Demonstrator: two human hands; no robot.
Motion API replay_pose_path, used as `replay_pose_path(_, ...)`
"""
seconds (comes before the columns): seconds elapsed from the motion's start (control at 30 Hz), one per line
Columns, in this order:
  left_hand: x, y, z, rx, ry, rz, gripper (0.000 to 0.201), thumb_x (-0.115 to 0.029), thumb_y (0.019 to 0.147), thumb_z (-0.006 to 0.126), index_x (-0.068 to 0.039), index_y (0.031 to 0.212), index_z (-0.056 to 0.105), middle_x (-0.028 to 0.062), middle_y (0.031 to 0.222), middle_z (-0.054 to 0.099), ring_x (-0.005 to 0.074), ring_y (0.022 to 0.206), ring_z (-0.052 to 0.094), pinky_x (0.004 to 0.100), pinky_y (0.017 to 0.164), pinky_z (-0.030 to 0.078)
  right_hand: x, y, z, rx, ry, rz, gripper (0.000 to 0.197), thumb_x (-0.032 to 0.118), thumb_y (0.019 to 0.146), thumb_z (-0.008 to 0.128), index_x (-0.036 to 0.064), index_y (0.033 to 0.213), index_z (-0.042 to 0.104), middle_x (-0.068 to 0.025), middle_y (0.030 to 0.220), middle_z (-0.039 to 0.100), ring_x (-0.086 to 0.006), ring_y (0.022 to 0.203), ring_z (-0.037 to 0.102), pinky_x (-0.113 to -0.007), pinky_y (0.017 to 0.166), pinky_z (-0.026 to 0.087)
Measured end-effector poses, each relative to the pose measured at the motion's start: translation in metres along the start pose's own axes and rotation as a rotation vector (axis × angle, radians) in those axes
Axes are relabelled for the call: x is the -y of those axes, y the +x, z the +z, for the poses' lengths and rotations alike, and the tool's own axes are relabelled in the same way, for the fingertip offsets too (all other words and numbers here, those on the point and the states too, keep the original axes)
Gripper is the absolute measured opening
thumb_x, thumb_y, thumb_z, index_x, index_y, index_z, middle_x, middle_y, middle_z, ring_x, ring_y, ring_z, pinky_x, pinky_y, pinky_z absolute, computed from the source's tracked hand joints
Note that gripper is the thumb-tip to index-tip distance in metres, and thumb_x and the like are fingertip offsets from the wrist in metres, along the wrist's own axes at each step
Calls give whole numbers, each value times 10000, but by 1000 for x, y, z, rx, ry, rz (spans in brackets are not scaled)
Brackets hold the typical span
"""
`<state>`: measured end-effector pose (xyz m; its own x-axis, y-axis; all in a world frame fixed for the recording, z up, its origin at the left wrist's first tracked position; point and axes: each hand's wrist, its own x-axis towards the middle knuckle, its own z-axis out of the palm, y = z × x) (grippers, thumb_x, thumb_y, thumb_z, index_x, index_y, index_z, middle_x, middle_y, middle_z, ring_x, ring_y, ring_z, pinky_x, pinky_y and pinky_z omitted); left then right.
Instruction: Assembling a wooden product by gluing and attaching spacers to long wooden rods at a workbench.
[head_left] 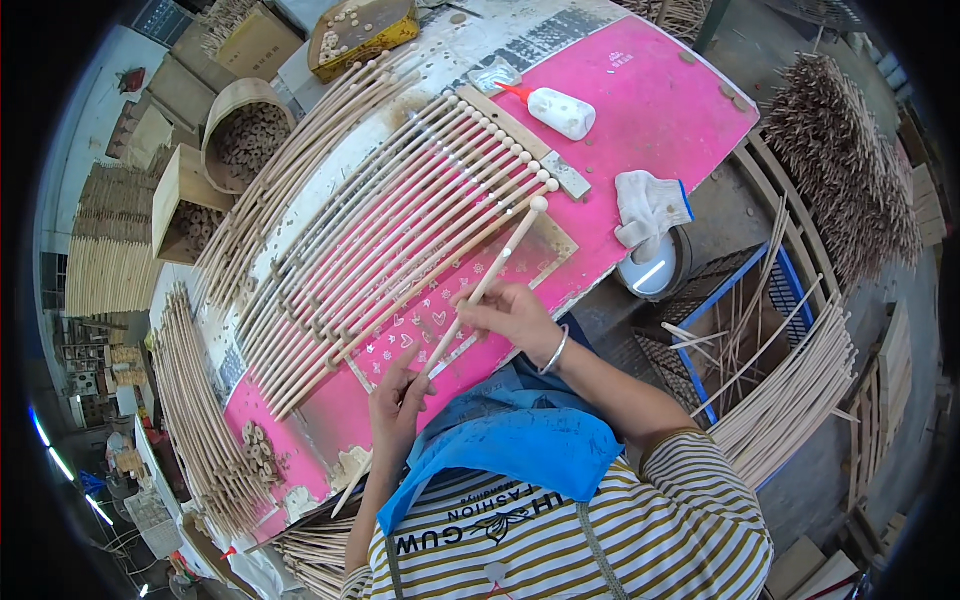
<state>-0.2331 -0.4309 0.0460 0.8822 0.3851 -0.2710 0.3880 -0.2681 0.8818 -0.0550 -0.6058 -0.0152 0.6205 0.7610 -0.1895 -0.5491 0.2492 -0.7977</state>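
A slim wooden stick with a round ball [538,204] at its upper end slants across my front, over the table's near edge. My right hand [515,320] pinches the stick [497,267] around its middle. Lower down, my left hand [398,400] has its fingers closed round the same stick, whose lower end comes out below that hand. Beyond my hands, a row of ball-ended sticks [400,240] lies side by side on the pink table top [650,110]. Their balls line up along a wooden strip [525,140], and small wooden rings sit near their other ends.
A white squeeze bottle with a red tip [562,113] lies past the strip. A white glove [650,210] rests at the table's right edge, above a round tin [655,270]. Blue-rimmed crate [715,345] and stick bundles stand right; wooden tubs [215,130] of small pieces stand left.
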Motion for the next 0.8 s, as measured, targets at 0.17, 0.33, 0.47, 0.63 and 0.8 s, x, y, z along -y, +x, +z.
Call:
replay_pose_path(0.17,8,-1,-13,38,-13,-25,326,-104,1047,632,-3,1352,691,35,866,702,81,739,593,231,648,471,17,13,-23,-147,-9,-119,230,189,974,798,9,1088,712,-20,879,723,-65,701,643,-227,621,519)
replay_pose_path(0.33,8,4,-19,55,-41,-70,292,-138,1060,627,12,1294,716,24,875,693,75,736,566,229,652,451,28,18,-34,-185,-23,-144,218,176,971,804,27,1081,689,19,870,692,-34,716,612,-188,605,472)
replay_pose_path(0.47,17,12,-27,55,-60,-102,300,-114,1046,647,-3,1316,717,38,877,719,88,771,631,235,654,485,49,20,-28,-129,44,-104,277,258,1004,754,36,1159,692,-7,924,693,-73,735,629,-215,637,498)
replay_pose_path(0.63,17,19,-25,23,-61,-85,286,-91,1029,663,2,1292,727,38,894,717,90,771,621,242,653,483,40,21,-46,-104,-78,12,359,253,1016,733,38,1294,660,13,965,682,-53,765,613,-206,667,492)
replay_pose_path(0.8,15,25,-24,7,41,-83,267,-61,1001,683,-5,1254,746,33,899,707,100,769,610,247,669,485,39,20,-48,-154,-122,20,337,237,1019,733,46,1289,665,16,945,691,-40,756,607,-202,644,482)
